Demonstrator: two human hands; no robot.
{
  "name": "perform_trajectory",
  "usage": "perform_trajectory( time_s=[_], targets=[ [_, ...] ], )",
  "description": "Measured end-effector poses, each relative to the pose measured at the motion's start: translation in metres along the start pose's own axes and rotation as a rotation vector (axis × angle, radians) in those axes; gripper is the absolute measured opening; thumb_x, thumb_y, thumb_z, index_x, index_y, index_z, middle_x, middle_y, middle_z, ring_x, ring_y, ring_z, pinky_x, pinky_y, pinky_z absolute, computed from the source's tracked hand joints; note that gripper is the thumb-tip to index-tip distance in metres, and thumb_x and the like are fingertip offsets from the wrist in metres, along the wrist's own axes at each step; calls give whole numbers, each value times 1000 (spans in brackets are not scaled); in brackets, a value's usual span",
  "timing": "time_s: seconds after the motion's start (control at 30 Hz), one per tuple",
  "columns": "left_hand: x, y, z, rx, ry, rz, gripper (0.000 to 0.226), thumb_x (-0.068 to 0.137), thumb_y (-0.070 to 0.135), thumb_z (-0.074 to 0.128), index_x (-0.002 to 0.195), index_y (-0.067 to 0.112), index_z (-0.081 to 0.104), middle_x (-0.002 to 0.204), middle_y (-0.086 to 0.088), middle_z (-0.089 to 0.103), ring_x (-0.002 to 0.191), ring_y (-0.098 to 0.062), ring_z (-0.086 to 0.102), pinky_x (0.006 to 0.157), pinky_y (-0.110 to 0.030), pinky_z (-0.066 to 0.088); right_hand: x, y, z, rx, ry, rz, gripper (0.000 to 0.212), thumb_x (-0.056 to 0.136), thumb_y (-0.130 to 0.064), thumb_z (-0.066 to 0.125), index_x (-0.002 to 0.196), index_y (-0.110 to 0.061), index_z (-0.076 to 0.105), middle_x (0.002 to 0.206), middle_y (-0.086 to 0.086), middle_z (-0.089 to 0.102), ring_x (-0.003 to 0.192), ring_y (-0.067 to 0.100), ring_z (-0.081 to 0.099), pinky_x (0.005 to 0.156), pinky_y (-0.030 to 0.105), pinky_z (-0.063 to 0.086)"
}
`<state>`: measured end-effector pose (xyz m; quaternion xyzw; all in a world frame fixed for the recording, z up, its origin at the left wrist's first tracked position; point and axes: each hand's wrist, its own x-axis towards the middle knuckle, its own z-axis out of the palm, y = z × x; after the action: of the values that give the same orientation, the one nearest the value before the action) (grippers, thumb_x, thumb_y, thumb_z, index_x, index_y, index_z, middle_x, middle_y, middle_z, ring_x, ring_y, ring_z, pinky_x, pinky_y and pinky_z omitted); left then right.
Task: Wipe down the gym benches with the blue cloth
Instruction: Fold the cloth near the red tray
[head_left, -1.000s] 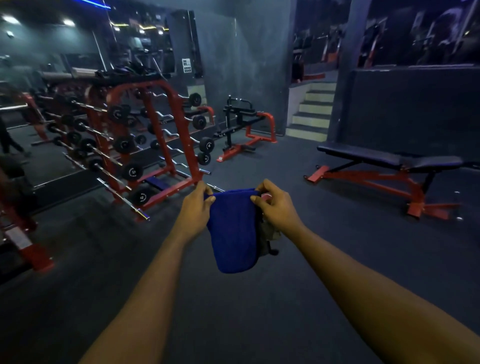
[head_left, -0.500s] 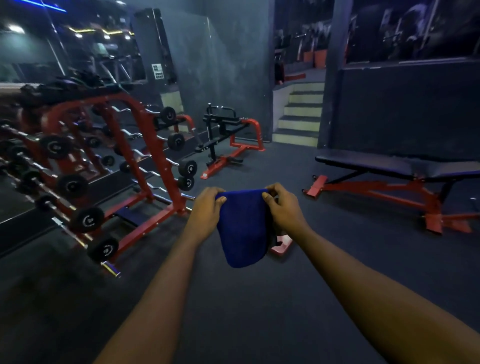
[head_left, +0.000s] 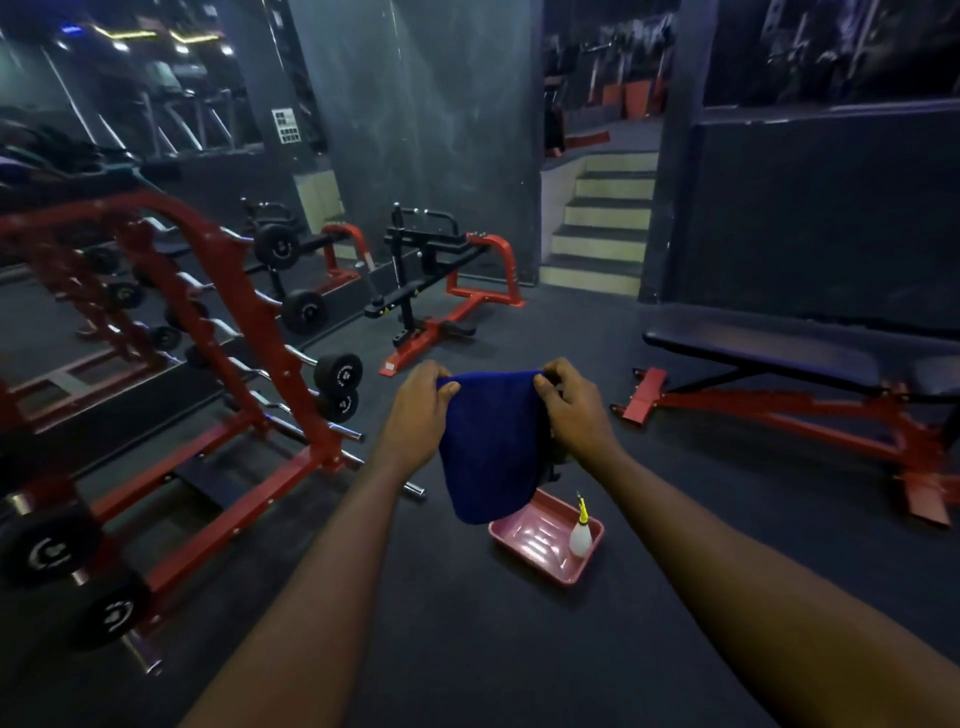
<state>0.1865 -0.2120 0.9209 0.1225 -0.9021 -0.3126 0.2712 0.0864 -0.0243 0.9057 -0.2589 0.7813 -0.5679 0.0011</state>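
From the head camera, a person stands on the dark gym floor (head_left: 467, 649) with both bare arms stretched forward. The left hand (head_left: 418, 410) pinches the left top corner of the blue cloth (head_left: 491, 447) between thumb and curled fingers, and the right hand (head_left: 574, 410) pinches the right top corner the same way. The cloth hangs down between the hands in mid-air, clear of the floor. Something dark shows behind the cloth's right edge under the right hand; I cannot tell what it is. On the floor beneath the cloth lies a pink tray (head_left: 535, 543), and a small white spray bottle (head_left: 580, 538) with a yellow top stands upright at the tray's right side. The bench (head_left: 769, 353), a dark flat pad on a red frame, stands along the right side of the floor by the dark wall, well apart from the cloth. Along the left side of the floor stands a red rack (head_left: 244, 332) of fixed barbells. Near the far edge of the floor sits a red and black machine (head_left: 436, 291), with pale steps (head_left: 602, 228) rising behind it to the right.
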Motion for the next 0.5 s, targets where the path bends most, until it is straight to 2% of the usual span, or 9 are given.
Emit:
perform_trajectory(
  time_s=[0.1, 0.23, 0.33, 0.5],
  targets=[
    [60, -30, 25, -17, -21, -15, 6, 100, 14, 54, 94, 11, 55, 93, -1, 57, 81, -12, 51, 65, -14, 34, 56, 21, 12, -1, 10, 20, 10, 103, -17, 51, 105, -10, 59, 88, -3, 60, 78, 12, 58, 70, 30, 49],
    [134, -76, 57, -32, -81, 36, 10, 99, 12, 55, 90, 16, 51, 90, 2, 54, 77, -8, 49, 65, -16, 31, 128, 56, 36, -8, 52, 50, 10, 101, -15, 53, 104, -10, 60, 87, -3, 60, 78, 14, 58, 72, 37, 49],
    [197, -115, 82, -16, -155, 49, 11, 100, 15, 54, 89, 17, 50, 87, 6, 52, 76, -4, 49, 65, -19, 32, 183, 81, 57, -36, 88, 94, 7, 100, -15, 54, 101, -11, 60, 85, -3, 60, 75, 12, 57, 69, 32, 47],
    [293, -170, 132, -1, -263, 92, 11, 99, 16, 55, 90, 19, 48, 90, 5, 52, 81, -15, 51, 72, -31, 38, 264, 133, 88, -24, 200, 194, 3, 97, -11, 59, 96, -9, 61, 80, -7, 59, 72, 7, 54, 68, 30, 45]
  ],
)
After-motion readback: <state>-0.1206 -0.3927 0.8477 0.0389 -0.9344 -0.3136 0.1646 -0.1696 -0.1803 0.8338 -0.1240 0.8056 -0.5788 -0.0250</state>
